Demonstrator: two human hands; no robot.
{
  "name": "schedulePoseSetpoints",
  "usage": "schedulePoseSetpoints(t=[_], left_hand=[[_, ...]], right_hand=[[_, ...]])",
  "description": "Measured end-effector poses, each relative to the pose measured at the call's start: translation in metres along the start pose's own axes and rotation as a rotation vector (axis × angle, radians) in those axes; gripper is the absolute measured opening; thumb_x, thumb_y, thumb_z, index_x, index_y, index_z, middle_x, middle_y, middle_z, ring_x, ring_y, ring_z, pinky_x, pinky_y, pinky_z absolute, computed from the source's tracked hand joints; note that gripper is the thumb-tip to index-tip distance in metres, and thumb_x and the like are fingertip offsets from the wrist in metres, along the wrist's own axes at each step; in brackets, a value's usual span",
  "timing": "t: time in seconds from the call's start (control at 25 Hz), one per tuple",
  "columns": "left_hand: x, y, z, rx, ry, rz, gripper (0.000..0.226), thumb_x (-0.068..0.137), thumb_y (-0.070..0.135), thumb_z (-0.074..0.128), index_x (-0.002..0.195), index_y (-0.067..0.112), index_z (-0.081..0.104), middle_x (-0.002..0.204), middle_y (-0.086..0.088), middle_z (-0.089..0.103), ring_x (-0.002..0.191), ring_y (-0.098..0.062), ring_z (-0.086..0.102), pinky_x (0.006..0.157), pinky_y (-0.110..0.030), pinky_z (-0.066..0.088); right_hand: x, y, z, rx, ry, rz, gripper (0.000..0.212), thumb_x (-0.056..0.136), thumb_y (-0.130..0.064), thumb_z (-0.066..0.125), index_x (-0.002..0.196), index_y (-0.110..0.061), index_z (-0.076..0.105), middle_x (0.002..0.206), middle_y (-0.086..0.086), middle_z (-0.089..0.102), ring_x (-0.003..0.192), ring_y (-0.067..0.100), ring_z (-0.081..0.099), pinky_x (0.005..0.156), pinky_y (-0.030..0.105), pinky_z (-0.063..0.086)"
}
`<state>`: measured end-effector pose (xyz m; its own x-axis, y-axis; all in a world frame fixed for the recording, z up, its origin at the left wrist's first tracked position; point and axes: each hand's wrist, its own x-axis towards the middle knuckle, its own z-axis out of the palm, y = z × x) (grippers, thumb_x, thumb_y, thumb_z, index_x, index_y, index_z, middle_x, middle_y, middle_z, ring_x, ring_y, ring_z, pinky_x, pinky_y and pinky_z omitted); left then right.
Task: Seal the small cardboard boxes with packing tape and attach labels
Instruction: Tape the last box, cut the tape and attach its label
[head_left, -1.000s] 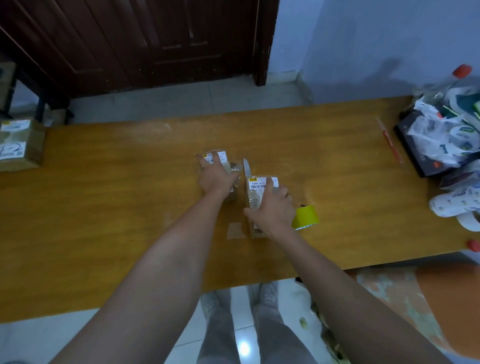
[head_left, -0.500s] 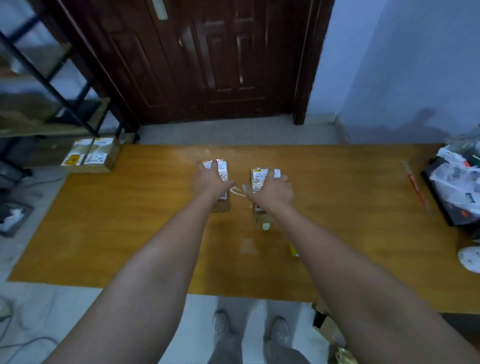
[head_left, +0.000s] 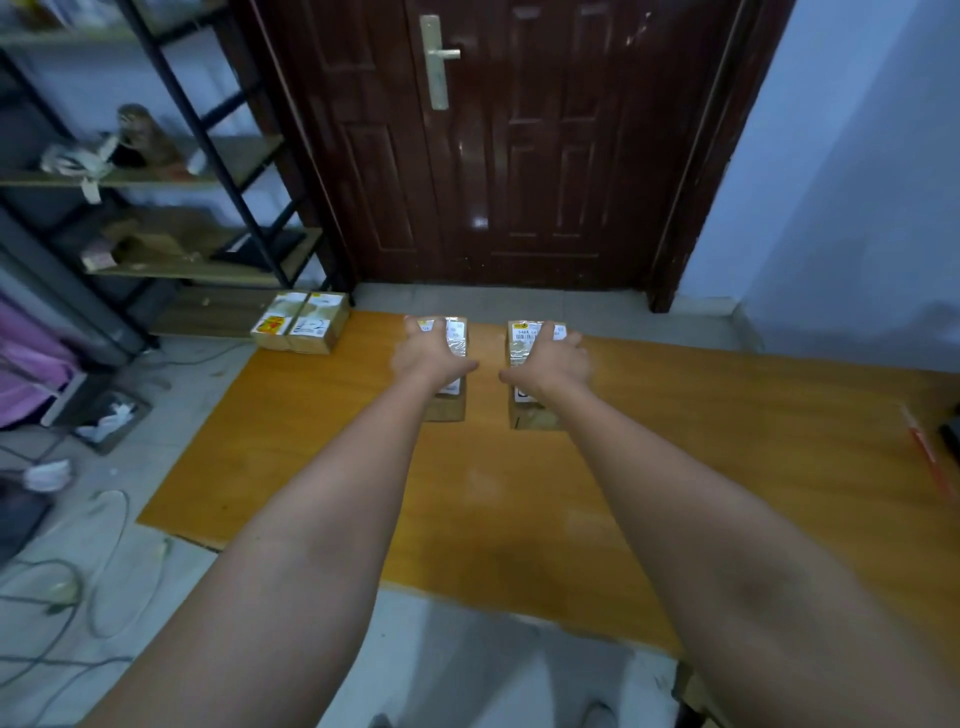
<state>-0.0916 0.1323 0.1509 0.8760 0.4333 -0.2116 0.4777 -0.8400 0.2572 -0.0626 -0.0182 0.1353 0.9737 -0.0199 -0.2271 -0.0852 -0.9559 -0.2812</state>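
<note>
I have pushed both boxes away from me, up to the far edge of the table (head_left: 675, 467), and the tape and knife that lay by my hands are out of sight now. My left hand (head_left: 428, 353) lies on top of the left box (head_left: 449, 402), its fingers bent over it. My right hand (head_left: 550, 361) holds the right box (head_left: 532, 413) the same way. Both boxes have tape and labels on them, so I think they are done and I am putting them away. Two more boxes (head_left: 301, 322) sit at the far left corner. Next I should let go and look for another box to tape.
</note>
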Motion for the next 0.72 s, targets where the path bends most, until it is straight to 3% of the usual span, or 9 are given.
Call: schedulePoseSetpoints(t=[0.32, 0.56, 0.72], left_hand=[[0.029, -0.155, -0.069, -0.003, 0.011, 0.071, 0.082, 0.079, 0.054, 0.067, 0.148, 0.028, 0.031, 0.160, -0.011, 0.010, 0.132, -0.036, 0.042, 0.095, -0.039, 0.048], [0.060, -0.213, -0.099, -0.035, -0.012, 0.123, 0.082, 0.078, 0.049, 0.068, 0.148, 0.028, 0.031, 0.160, -0.011, 0.009, 0.136, -0.037, 0.037, 0.100, -0.044, 0.047], [0.088, -0.225, -0.104, -0.060, -0.026, 0.137, 0.080, 0.079, 0.047, 0.067, 0.148, 0.028, 0.031, 0.161, -0.011, 0.004, 0.135, -0.038, 0.037, 0.092, -0.041, 0.048]], right_hand=[[-0.049, -0.161, 0.040, -0.031, 0.023, 0.053, 0.097, 0.066, -0.064, 0.071, 0.141, -0.024, 0.024, 0.133, 0.015, 0.035, 0.111, 0.029, 0.049, 0.066, 0.032, 0.043], [-0.056, -0.227, 0.055, -0.047, 0.043, 0.083, 0.096, 0.066, -0.068, 0.069, 0.139, -0.023, 0.025, 0.131, 0.015, 0.038, 0.111, 0.029, 0.051, 0.067, 0.031, 0.041], [-0.034, -0.252, 0.065, -0.067, 0.046, 0.103, 0.094, 0.068, -0.067, 0.068, 0.140, -0.023, 0.025, 0.133, 0.014, 0.037, 0.111, 0.029, 0.050, 0.066, 0.033, 0.037]])
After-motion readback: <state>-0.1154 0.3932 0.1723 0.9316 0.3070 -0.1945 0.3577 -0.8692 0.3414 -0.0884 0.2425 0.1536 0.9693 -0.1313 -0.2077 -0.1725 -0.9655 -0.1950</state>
